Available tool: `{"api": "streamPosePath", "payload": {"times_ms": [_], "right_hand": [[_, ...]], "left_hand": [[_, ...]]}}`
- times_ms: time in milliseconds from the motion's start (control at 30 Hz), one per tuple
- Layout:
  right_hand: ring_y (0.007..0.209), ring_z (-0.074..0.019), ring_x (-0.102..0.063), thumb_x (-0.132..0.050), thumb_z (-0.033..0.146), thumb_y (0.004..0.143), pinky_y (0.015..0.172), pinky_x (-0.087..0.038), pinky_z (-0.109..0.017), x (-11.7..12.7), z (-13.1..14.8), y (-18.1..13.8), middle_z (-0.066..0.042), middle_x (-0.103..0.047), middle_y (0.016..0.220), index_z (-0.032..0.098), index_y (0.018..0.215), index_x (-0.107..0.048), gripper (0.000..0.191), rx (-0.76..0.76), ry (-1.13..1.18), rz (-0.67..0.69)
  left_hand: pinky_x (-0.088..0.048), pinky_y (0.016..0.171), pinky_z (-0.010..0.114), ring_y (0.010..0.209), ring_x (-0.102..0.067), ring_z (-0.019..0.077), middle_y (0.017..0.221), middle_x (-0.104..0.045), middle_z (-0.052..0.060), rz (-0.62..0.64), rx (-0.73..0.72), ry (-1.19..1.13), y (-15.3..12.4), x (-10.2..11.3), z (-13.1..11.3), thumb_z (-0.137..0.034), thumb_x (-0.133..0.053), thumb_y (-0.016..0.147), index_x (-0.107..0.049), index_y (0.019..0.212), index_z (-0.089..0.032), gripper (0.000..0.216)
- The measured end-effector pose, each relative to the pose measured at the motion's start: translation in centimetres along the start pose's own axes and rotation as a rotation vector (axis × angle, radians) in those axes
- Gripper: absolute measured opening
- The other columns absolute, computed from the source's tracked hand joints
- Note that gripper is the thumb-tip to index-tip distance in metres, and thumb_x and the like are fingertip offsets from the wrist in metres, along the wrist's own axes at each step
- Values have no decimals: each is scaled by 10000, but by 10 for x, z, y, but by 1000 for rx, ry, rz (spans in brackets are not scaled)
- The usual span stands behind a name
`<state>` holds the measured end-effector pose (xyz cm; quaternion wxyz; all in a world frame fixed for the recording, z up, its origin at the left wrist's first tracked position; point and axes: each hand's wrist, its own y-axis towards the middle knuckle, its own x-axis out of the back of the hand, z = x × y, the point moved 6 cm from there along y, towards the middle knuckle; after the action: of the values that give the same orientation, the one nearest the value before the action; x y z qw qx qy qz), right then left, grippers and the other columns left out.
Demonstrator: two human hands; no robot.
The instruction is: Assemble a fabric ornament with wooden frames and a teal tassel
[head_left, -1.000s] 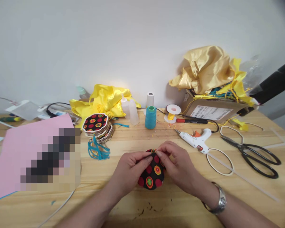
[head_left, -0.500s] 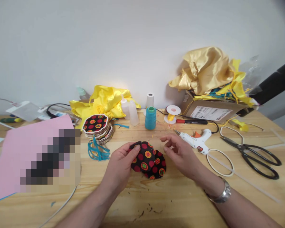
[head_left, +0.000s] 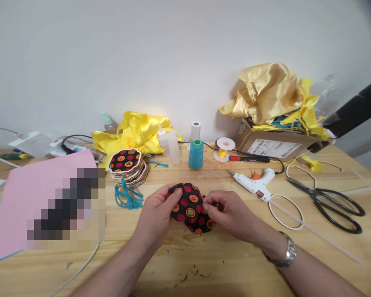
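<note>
My left hand [head_left: 156,212] grips the left side of a black fabric piece with red and yellow dots [head_left: 188,204], thumb laid on its top edge. A second piece of the same print [head_left: 204,222] lies under it on the wooden table [head_left: 204,268]. At the fabric's right edge my right hand [head_left: 227,212], with a silver watch on its wrist, has its fingers pinched together on the cloth. A stack of padded pieces in the same print [head_left: 126,165] stands to the far left of my hands.
A white glue gun [head_left: 253,183], a white ring [head_left: 286,210] and black scissors [head_left: 334,202] lie to the right. A teal thread spool [head_left: 196,153], white bottles [head_left: 170,146] and yellow satin [head_left: 136,132] sit behind. Pink paper [head_left: 34,194] covers the left. A cardboard box [head_left: 275,144] holds gold cloth.
The folded fabric was opened into two overlapping pieces and shifted up and left. My right hand let go, lifted away, then came back and pinched the fabric's right edge.
</note>
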<state>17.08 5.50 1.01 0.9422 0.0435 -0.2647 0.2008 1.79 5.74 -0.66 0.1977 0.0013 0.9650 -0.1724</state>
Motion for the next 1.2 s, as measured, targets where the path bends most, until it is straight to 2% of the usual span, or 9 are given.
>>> {"api": "streamPosePath", "payload": {"times_ms": [267, 367, 433, 500, 600, 733, 867, 1033, 1200], "right_hand": [[588, -155, -503, -469, 325, 881, 550, -341, -291, 45, -11, -2, -48, -585, 662, 181, 577, -525, 340, -38, -529, -436], [661, -149, -544, -493, 298, 861, 609, -401, -313, 57, -8, -5, -121, -603, 1032, 167, 616, -567, 287, 17, -473, -583], [655, -138, -560, -517, 292, 844, 606, -434, -303, 53, -10, -2, -131, -592, 1099, 160, 826, -633, 177, 9, -242, -489], [556, -122, -545, -459, 386, 880, 509, -421, -268, 36, -15, 2, -102, -655, 904, 151, 987, -628, 309, -96, 103, -239], [470, -100, -518, -355, 557, 890, 403, -333, -214, 8, -16, 1, -61, -647, 686, 134, 905, -656, 519, -251, 540, 88], [446, -62, -462, -702, 451, 692, 412, -282, -176, 2, -18, 1, 21, -568, 542, 134, 795, -650, 337, -300, 695, 139], [456, -47, -416, -720, 354, 679, 436, -271, -181, 12, -21, 4, 38, -539, 528, 135, 716, -638, 236, -276, 722, 22], [473, -50, -413, -699, 338, 697, 437, -266, -187, 17, -21, 4, 30, -552, 560, 136, 749, -658, 213, -286, 683, -24], [473, -54, -418, -694, 346, 682, 441, -297, -191, 15, -20, 4, 29, -561, 559, 138, 728, -651, 218, -288, 632, -21]], "left_hand": [[-540, 748, 304, 754, -691, 171, 840, -750, 24, -46, -185, 79, 0, 6, -17, -244, -673, 769, -670, 908, -183, 152], [-478, 919, 327, 969, -660, 189, 1036, -727, 18, 5, -353, 302, -7, 1, -25, -184, -643, 791, -702, 843, -225, 89], [-402, 1017, 353, 1155, -562, 213, 1162, -678, 14, 81, -492, 465, -14, -6, -31, -119, -610, 794, -724, 818, -247, 174], [-335, 1072, 385, 1284, -432, 229, 1232, -637, 11, 169, -639, 616, -22, -14, -35, -44, -573, 779, -740, 825, -267, 282], [-288, 1095, 447, 1363, -296, 245, 1325, -560, -3, 289, -802, 817, -31, -23, -34, 23, -513, 757, -746, 863, -291, 406], [-248, 1104, 497, 1400, -182, 262, 1448, -408, -63, 405, -939, 943, -38, -28, -26, 35, -473, 765, -741, 881, -316, 457], [-272, 1102, 448, 1346, -324, 248, 1505, -309, -36, 280, -691, 697, -25, -18, -22, -58, -474, 841, -690, 1035, -317, 389], [-525, 821, 343, 973, -656, 216, 1182, -653, 102, 152, -86, 21, -4, -8, -5, -254, -573, 848, -636, 1104, -210, 267], [-548, 715, 306, 796, -691, 187, 997, -730, 110, 201, 126, -18, -6, -13, 6, -238, -712, 747, -651, 1088, -156, 357]]}}
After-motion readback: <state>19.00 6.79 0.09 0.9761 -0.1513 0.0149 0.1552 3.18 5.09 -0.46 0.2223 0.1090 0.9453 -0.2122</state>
